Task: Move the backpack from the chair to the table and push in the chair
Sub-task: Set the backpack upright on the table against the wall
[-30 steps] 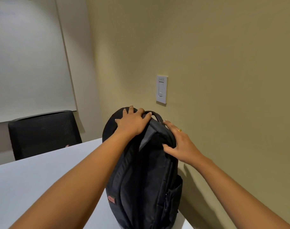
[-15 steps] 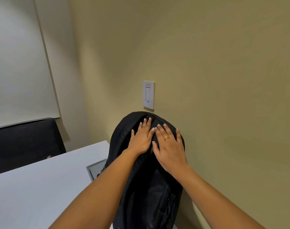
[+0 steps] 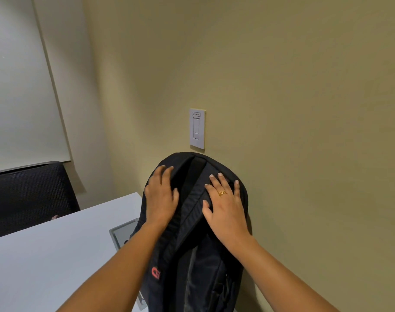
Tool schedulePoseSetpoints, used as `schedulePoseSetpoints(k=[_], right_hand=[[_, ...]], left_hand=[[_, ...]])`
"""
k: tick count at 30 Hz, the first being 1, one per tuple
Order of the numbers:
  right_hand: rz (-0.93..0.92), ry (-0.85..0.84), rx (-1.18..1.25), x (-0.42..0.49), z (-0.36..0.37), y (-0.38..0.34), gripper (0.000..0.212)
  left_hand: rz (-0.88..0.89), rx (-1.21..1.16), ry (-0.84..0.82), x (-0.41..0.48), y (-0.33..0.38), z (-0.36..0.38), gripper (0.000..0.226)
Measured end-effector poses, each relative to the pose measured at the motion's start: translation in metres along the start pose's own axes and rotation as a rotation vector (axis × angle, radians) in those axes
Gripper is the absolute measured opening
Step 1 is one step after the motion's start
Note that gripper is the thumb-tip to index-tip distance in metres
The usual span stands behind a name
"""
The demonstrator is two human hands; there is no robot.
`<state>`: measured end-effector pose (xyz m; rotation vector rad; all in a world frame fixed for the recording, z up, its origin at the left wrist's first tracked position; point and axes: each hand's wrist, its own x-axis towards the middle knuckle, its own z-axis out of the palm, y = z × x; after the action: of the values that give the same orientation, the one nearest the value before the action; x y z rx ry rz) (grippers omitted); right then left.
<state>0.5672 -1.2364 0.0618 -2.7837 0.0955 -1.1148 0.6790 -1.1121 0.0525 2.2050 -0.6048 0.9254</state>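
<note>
A black backpack (image 3: 198, 262) with a small red logo stands upright on the right end of the white table (image 3: 45, 262), its top leaning against the beige wall. My left hand (image 3: 161, 197) lies flat on the upper left of the pack, fingers spread. My right hand (image 3: 225, 206), with a gold ring, rests flat on the upper right, next to the shoulder strap. Neither hand grips anything. A black mesh chair (image 3: 27, 197) stands behind the far side of the table at the left.
A white wall switch (image 3: 197, 129) sits on the beige wall just above the backpack. A grey cable hatch (image 3: 122, 234) is set into the tabletop left of the pack. A pale board or blind covers the left wall.
My hands let go of the top handle and now lie flat on the pack, further apart. The backpack has moved toward the wall and leans on it.
</note>
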Motion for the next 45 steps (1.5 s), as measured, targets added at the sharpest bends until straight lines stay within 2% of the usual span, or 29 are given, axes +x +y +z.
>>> schedulePoseSetpoints(k=[3, 5, 7, 9, 11, 13, 14, 19, 25, 27, 30, 35, 38, 41, 43, 45], right_hand=[[0.125, 0.135, 0.327, -0.019, -0.001, -0.021, 0.033], [0.237, 0.215, 0.46, -0.033, 0.006, -0.038, 0.038], [0.424, 0.185, 0.634, -0.044, 0.015, -0.052, 0.047], [0.638, 0.042, 0.798, -0.048, 0.023, -0.061, 0.052], [0.78, -0.212, 0.925, -0.047, 0.029, -0.066, 0.058], [0.811, -0.39, 0.999, -0.045, 0.034, -0.07, 0.039], [0.822, -0.413, 1.012, -0.044, 0.033, -0.074, 0.029], [0.9, -0.371, 1.202, -0.037, 0.03, -0.101, 0.029], [0.801, -0.362, 1.496, -0.035, 0.022, -0.137, 0.029], [0.774, -0.359, 1.481, -0.037, 0.026, -0.138, 0.03], [0.802, -0.315, 1.361, -0.044, 0.034, -0.126, 0.025], [0.844, -0.297, 0.834, -0.049, 0.053, -0.086, 0.033], [0.882, -0.289, 0.744, -0.04, 0.06, -0.07, 0.031], [0.887, -0.255, 0.681, -0.035, 0.063, -0.063, 0.034], [0.811, -0.235, 0.573, -0.041, 0.062, -0.065, 0.035], [0.653, -0.149, 0.409, -0.053, 0.058, -0.07, 0.033]], left_hand=[[-0.23, 0.019, -0.132, 0.001, -0.022, 0.001, 0.077], [-0.317, -0.024, -0.288, 0.002, -0.039, 0.002, 0.089], [-0.326, -0.107, -0.415, 0.002, -0.054, 0.004, 0.096], [-0.34, -0.236, -0.453, 0.002, -0.065, 0.003, 0.098], [-0.364, -0.313, -0.442, 0.003, -0.073, -0.002, 0.096], [-0.346, -0.31, -0.416, 0.001, -0.08, -0.009, 0.092], [-0.318, -0.284, -0.393, 0.0, -0.082, -0.014, 0.09], [-0.184, -0.133, -0.28, 0.006, -0.086, -0.058, 0.076], [-0.107, -0.023, -0.143, 0.02, -0.082, -0.105, 0.068], [-0.111, -0.028, -0.173, 0.012, -0.086, -0.104, 0.067], [-0.139, -0.078, -0.326, -0.01, -0.095, -0.085, 0.074], [-0.166, -0.217, -0.633, -0.048, -0.099, -0.038, 0.078], [-0.301, -0.329, -0.727, -0.06, -0.088, -0.015, 0.08], [-0.341, -0.332, -0.781, -0.061, -0.078, -0.003, 0.087], [-0.345, -0.313, -0.803, -0.061, -0.077, 0.001, 0.089], [-0.339, -0.304, -0.808, -0.062, -0.078, 0.002, 0.089]])
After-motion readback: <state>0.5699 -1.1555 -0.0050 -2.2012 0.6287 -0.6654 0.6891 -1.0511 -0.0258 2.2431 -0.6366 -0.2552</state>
